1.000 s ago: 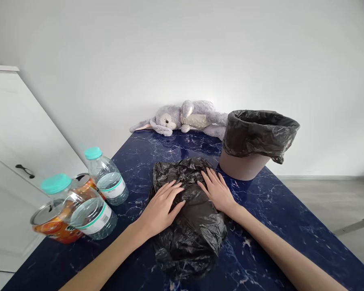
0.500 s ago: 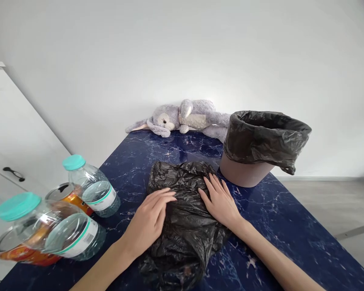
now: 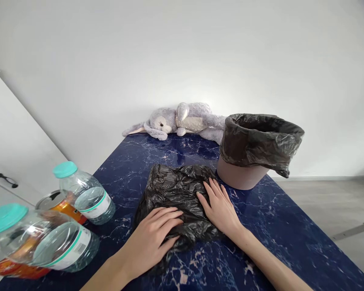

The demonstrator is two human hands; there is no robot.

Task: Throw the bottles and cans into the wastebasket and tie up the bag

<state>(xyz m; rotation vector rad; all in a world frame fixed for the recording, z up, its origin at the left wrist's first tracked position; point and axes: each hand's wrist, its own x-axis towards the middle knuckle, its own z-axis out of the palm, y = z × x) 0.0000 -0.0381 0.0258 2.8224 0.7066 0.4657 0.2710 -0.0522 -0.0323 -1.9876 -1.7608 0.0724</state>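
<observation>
A crumpled black plastic bag [image 3: 176, 188] lies spread on the dark blue marbled table in front of me. My left hand [image 3: 156, 236] rests flat across its lower left part, fingers stretched to the right. On the bag's right edge lies my right hand [image 3: 220, 206], palm down with the fingers spread forward. Neither hand grips anything. Just beyond my right hand stands a brownish trash bin [image 3: 241, 173], with a black liner [image 3: 257, 147] folded over its rim. Part of the bag is hidden under both hands.
Two clear bottles with turquoise caps, a nearer bottle [image 3: 66, 246] and a farther bottle [image 3: 92, 198], stand at left beside two orange cans [image 3: 68, 208]. A grey plush rabbit [image 3: 188, 119] lies along the table's far edge. A white cabinet [image 3: 15, 137] is at far left.
My left hand has moved down and slightly right over the bag. The bag's near part, formerly bunched toward me, is now drawn up shorter and flatter. The view has shifted slightly.
</observation>
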